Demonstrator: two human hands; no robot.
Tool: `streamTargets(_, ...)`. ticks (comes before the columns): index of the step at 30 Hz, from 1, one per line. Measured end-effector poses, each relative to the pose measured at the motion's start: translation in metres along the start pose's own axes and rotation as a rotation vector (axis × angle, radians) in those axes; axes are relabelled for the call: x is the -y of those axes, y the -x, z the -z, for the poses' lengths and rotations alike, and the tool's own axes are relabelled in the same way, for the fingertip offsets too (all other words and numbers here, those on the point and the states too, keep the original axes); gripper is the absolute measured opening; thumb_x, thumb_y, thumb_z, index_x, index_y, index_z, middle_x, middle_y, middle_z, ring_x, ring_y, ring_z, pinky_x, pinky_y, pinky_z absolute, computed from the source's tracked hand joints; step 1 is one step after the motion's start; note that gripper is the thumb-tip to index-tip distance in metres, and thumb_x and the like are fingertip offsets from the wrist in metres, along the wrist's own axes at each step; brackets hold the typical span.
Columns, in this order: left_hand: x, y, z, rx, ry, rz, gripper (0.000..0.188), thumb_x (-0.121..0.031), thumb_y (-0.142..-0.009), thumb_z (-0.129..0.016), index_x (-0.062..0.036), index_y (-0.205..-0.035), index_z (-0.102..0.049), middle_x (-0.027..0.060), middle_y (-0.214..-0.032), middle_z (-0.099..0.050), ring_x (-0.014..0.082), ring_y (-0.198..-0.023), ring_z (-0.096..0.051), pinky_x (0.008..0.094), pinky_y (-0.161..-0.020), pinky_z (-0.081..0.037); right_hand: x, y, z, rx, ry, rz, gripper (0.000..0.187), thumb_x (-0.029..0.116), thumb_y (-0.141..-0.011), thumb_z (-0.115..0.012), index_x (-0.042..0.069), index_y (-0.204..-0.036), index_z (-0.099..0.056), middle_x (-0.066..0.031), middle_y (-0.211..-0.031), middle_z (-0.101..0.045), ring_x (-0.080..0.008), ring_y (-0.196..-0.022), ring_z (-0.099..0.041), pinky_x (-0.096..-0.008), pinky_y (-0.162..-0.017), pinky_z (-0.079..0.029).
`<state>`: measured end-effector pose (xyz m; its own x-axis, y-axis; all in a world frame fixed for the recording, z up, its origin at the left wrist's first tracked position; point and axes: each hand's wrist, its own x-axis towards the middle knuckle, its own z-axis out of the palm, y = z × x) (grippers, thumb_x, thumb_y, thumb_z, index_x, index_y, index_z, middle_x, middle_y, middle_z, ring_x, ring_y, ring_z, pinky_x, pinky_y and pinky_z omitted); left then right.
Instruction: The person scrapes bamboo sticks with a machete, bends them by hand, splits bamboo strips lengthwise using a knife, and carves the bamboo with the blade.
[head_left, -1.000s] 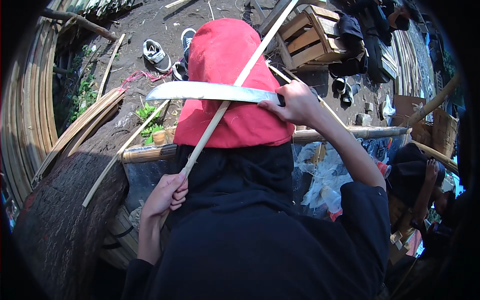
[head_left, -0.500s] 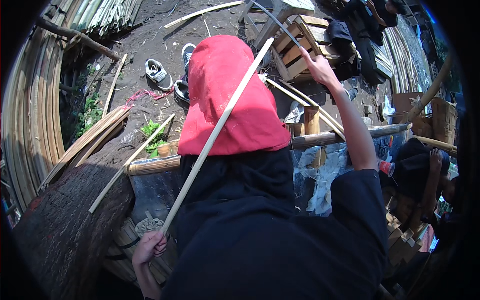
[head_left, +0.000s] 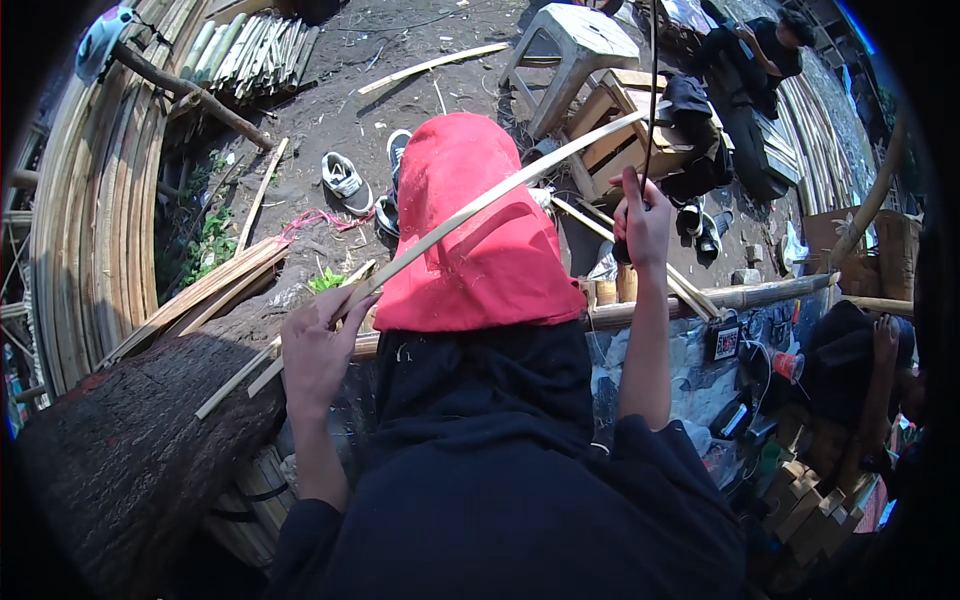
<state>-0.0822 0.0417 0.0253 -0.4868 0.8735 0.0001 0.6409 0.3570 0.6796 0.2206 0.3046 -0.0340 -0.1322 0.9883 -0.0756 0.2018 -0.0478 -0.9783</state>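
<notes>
My left hand (head_left: 322, 345) is closed around a long pale bamboo strip (head_left: 470, 210), part way along it. The strip slants up to the right across a red cloth (head_left: 455, 160) that covers my knees; its short end sticks out below my left hand. My right hand (head_left: 643, 225) grips the dark handle of a long, thin-bladed knife (head_left: 651, 100). The blade points away from me, seen nearly edge-on. In the picture the strip's far end meets the blade; I cannot tell whether they touch.
Bamboo strips lie stacked at left (head_left: 100, 210), beside a dark log (head_left: 120, 450). A shoe (head_left: 345, 180), a pale stool (head_left: 570, 60) and a wooden crate (head_left: 620, 140) stand ahead. A bamboo pole (head_left: 740, 295) crosses at right. Other people sit at far right (head_left: 855, 350) and upper right (head_left: 770, 55).
My left hand has moved up the strip from its near end. My right hand has come nearer with the knife, and the blade has swung upright in the picture. The whole view has shifted slightly.
</notes>
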Motion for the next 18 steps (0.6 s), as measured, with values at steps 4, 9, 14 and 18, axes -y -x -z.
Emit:
streamTargets(4,-0.03,-0.037,0.004,0.032,-0.029,0.013,0.022,-0.014,-0.084,-0.077,-0.0023,-0.103,-0.075,0.0113,-0.078,-0.072,0.0171,-0.066,-0.067,0.0306,-0.061,-0.047,0.004,0.042,0.006,-0.024,-0.169,-0.048,0.042,0.044,-0.098,-0.063,0.002,-0.096,-0.068,0.0056,-0.049,-0.04,-0.0025,-0.04,-0.039,-0.022,-0.04,-0.028)
streamTargets(9,-0.022,-0.047,-0.01,-0.072,0.142,-0.148,0.021,-0.01,-0.08,-0.081,-0.002,-0.098,-0.075,0.0087,-0.078,-0.073,0.0126,-0.06,-0.063,0.0286,-0.058,-0.045,0.004,0.073,0.014,-0.13,-0.25,-0.097,0.045,0.044,-0.101,-0.058,0.0,-0.099,-0.069,0.0051,-0.049,-0.038,-0.0032,-0.04,-0.036,-0.0227,-0.04,-0.031)
streamTargets(14,-0.021,-0.043,-0.006,-0.04,0.136,-0.115,0.022,-0.01,-0.078,-0.083,-0.0015,-0.097,-0.075,0.0087,-0.078,-0.073,0.0119,-0.063,-0.065,0.0281,-0.059,-0.047,-0.023,0.086,0.023,-0.221,-0.24,-0.202,0.047,0.043,-0.103,-0.056,-0.002,-0.092,-0.069,0.0041,-0.049,-0.039,-0.0038,-0.04,-0.036,-0.0235,-0.04,-0.03)
streamTargets(18,-0.008,-0.042,-0.006,-0.096,0.113,-0.068,0.025,-0.006,-0.075,-0.085,0.0013,-0.096,-0.074,0.0099,-0.079,-0.074,0.0117,-0.069,-0.068,0.026,-0.065,-0.051,-0.068,0.11,0.036,-0.283,-0.013,-0.399,0.048,0.046,-0.098,-0.062,0.0,-0.089,-0.072,0.003,-0.05,-0.043,-0.0047,-0.041,-0.043,-0.0236,-0.041,-0.031)
